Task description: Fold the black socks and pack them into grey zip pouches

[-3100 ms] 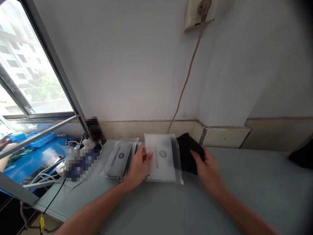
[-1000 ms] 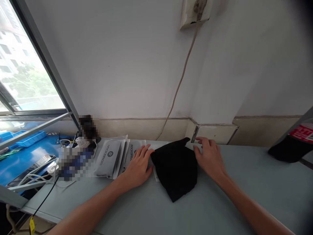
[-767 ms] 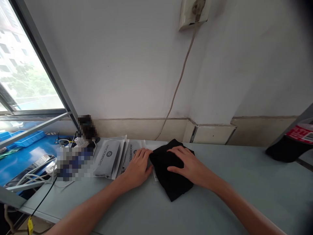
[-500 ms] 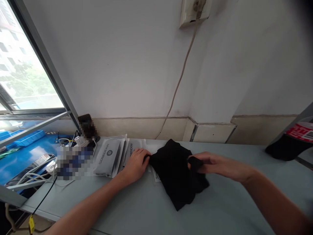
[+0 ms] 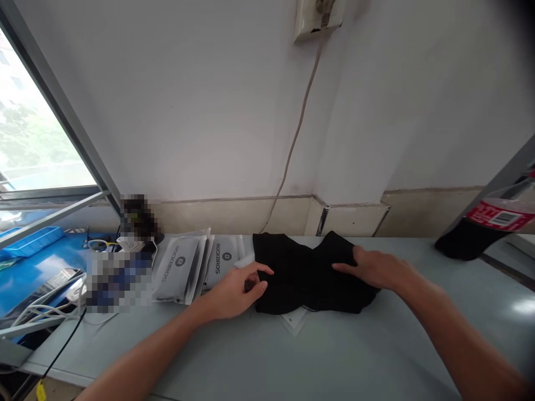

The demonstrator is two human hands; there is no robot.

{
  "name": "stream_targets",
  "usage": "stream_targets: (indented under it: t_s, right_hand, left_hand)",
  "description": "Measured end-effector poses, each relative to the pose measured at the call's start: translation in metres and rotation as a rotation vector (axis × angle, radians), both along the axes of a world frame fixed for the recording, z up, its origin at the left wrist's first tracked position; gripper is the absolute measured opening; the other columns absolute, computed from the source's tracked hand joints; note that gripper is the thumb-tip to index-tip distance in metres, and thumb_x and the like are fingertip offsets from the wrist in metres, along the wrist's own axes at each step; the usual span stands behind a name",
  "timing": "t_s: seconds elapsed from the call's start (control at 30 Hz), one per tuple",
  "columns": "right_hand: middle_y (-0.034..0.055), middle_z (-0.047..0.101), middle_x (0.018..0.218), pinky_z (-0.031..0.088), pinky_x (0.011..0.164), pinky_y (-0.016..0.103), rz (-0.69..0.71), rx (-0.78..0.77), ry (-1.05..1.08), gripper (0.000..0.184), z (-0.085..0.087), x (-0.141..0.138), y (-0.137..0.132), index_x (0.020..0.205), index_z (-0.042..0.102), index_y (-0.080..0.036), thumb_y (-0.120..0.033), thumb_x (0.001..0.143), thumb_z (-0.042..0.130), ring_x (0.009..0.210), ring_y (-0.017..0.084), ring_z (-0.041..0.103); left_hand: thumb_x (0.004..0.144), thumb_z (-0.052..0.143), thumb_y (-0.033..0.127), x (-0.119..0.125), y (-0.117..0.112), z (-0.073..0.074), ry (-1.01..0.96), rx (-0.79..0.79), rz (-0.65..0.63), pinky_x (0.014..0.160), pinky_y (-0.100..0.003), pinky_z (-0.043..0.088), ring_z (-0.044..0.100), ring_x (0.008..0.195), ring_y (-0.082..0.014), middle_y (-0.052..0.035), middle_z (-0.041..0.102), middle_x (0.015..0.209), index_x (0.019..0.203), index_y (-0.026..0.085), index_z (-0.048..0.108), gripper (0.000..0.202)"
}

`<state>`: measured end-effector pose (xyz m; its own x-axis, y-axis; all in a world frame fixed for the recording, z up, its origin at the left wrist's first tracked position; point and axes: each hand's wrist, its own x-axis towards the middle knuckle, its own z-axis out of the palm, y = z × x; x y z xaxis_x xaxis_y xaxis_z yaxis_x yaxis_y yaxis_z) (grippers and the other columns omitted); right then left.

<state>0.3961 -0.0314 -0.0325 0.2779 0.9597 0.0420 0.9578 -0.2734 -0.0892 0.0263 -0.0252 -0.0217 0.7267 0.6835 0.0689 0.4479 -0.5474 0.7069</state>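
A black fabric piece [image 5: 303, 275] lies spread on the grey tabletop, narrower in the middle and wider at both ends; its exact kind is unclear. My left hand [image 5: 236, 289] rests at its left edge, index finger on the cloth and thumb apart from it. On the right part of the cloth lies my right hand [image 5: 374, 267], thumb stretched over the fabric and apart from the other fingers, which are partly hidden. The corner of a clear plastic bag [image 5: 295, 321] shows from under the fabric's lower edge.
Left of the cloth stand packed grey ROCKBROS pouches [image 5: 179, 270] in clear bags. Cables [image 5: 39, 303] and a blue tray [image 5: 35, 242] are farther left. A cola bottle [image 5: 463, 239] leans at the right. A cord [image 5: 303, 111] hangs from the wall socket [image 5: 309, 25].
The black fabric was bunched and slanted between my hands; now it is spread flat and wider. My right hand has let go of the raised fold. The view has shifted slightly right.
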Motion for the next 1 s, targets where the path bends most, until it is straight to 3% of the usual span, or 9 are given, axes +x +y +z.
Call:
stream_targets:
  t_s: [0.1,0.17,0.33,0.53,0.63,0.73,0.87,0.93,1.0]
  right_hand:
    - [0.0196,0.069,0.091,0.051,0.066,0.043,0.006,-0.024,-0.076,0.019,-0.003,-0.020,-0.001,0.095,0.060,-0.016,-0.034,0.094,0.054,0.086,0.038,0.070]
    - [0.0213,0.067,0.106,0.050,0.074,0.044,0.077,0.041,-0.086,0.020,-0.004,-0.038,0.000,0.105,0.058,-0.016,-0.026,0.098,0.042,0.096,0.036,0.068]
    - [0.0159,0.064,0.105,0.050,0.063,0.041,0.231,0.025,-0.023,0.037,-0.014,-0.068,0.001,0.105,0.058,-0.022,-0.052,0.099,0.037,0.094,0.037,0.065]
    - [0.0074,0.064,0.086,0.047,0.060,0.040,0.361,-0.163,0.215,0.021,-0.006,-0.011,-0.007,0.071,0.054,-0.026,-0.042,0.074,0.066,0.066,0.026,0.063]
    - [0.0076,0.064,0.070,0.040,0.058,0.039,0.310,-0.227,0.263,0.039,0.000,0.015,-0.007,0.059,0.048,-0.026,-0.055,0.081,0.062,0.061,0.026,0.059]
    - [0.0060,0.064,0.064,0.035,0.057,0.037,0.300,-0.161,0.224,0.038,-0.001,0.013,-0.004,0.061,0.046,-0.026,-0.053,0.084,0.059,0.059,0.025,0.058]
    - [0.0049,0.072,0.074,0.043,0.062,0.036,0.335,-0.178,0.233,0.026,-0.004,-0.011,-0.002,0.072,0.058,-0.026,-0.046,0.087,0.054,0.068,0.026,0.066]
    - [0.0074,0.077,0.096,0.051,0.075,0.040,0.341,-0.110,0.255,0.028,-0.005,-0.019,-0.001,0.094,0.067,-0.027,-0.048,0.091,0.049,0.088,0.031,0.071]
    - [0.0111,0.070,0.129,0.051,0.094,0.047,0.337,0.069,0.204,0.043,-0.007,-0.024,0.000,0.126,0.062,-0.027,-0.047,0.092,0.044,0.119,0.036,0.063]
  left_hand:
    - [0.107,0.040,0.032,0.005,0.002,-0.013,0.012,0.283,0.115,0.096,-0.040,0.048,0.063,0.093,-0.0207,-0.0019,0.067,0.096,0.129,0.025,0.051,0.026]
    - [0.106,0.039,0.023,0.007,0.004,-0.023,0.063,0.435,0.120,0.103,-0.045,0.045,0.062,0.107,-0.0241,-0.0064,0.066,0.112,0.133,0.023,0.047,0.028]
    - [0.103,0.048,0.025,0.008,0.004,-0.033,0.205,0.576,0.068,0.097,-0.045,0.051,0.059,0.110,-0.0276,-0.0098,0.060,0.121,0.135,0.022,0.049,0.032]
    - [0.104,0.050,0.031,0.005,0.004,-0.029,0.210,0.569,0.077,0.092,-0.041,0.054,0.061,0.107,-0.0248,-0.0078,0.059,0.117,0.105,0.021,0.060,0.015]
    - [0.103,0.055,0.042,0.005,0.006,-0.029,0.232,0.536,0.102,0.086,-0.039,0.054,0.061,0.103,-0.0254,-0.0070,0.060,0.111,0.094,0.020,0.057,0.024]
    - [0.096,0.066,0.046,0.006,0.008,-0.030,0.264,0.538,0.097,0.086,-0.040,0.054,0.060,0.101,-0.0264,-0.0070,0.060,0.108,0.098,0.020,0.054,0.028]
    - [0.098,0.065,0.042,0.007,0.008,-0.030,0.257,0.554,0.078,0.091,-0.041,0.052,0.058,0.101,-0.0257,-0.0066,0.060,0.109,0.102,0.020,0.051,0.026]
    - [0.099,0.063,0.042,0.007,0.008,-0.030,0.247,0.557,0.076,0.092,-0.042,0.051,0.058,0.101,-0.0257,-0.0064,0.060,0.109,0.102,0.021,0.050,0.025]
    - [0.100,0.062,0.041,0.006,0.009,-0.031,0.242,0.560,0.076,0.092,-0.042,0.051,0.058,0.101,-0.0260,-0.0063,0.060,0.109,0.102,0.021,0.050,0.023]
